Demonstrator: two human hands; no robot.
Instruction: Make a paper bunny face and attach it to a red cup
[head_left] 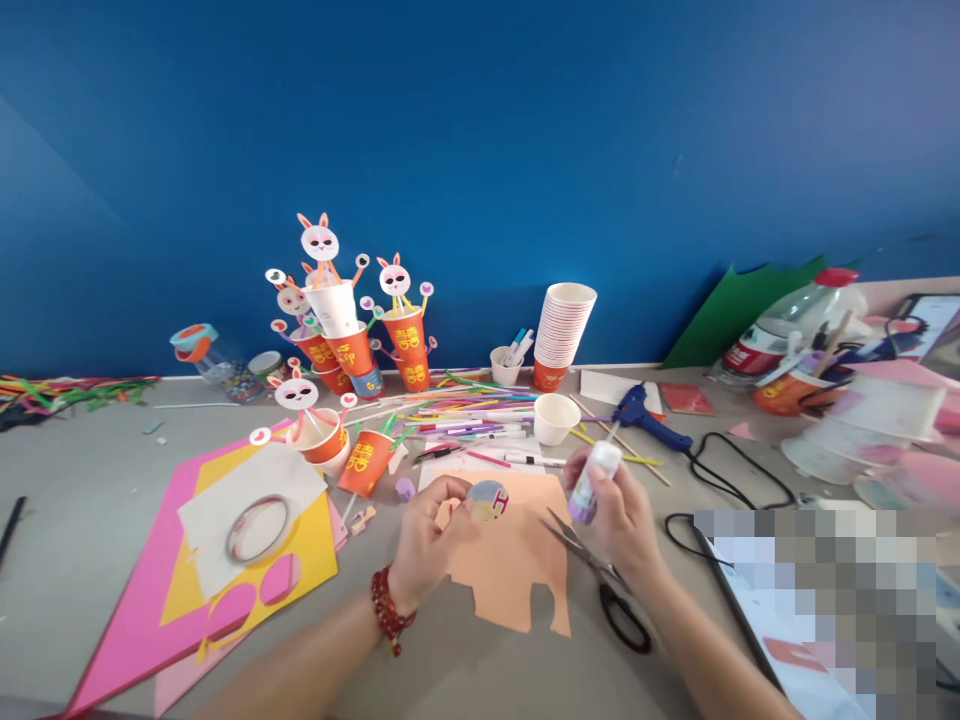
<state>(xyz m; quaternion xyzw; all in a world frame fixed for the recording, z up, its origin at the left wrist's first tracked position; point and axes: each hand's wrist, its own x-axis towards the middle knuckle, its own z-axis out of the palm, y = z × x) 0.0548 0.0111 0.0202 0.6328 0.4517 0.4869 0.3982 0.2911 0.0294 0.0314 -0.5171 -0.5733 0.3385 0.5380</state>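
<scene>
Between the thumb and fingers of my left hand is a small round paper disc, greyish, with a red mark at its right edge. My right hand grips a glue stick, white with a purple lower end, tilted beside the disc but apart from it. A purple cap lies left of the disc. Below both hands is a cut sheet of orange paper, notched along its front edge. Scissors with black handles lie partly on it, blades apart, just below my right hand.
Paper-cup rabbit figures stand at the back left. Coloured sheets and a tape roll lie left. Behind are pipe cleaners and pens, stacked cups and a blue glue gun with its cord. A pixelated patch covers the right front.
</scene>
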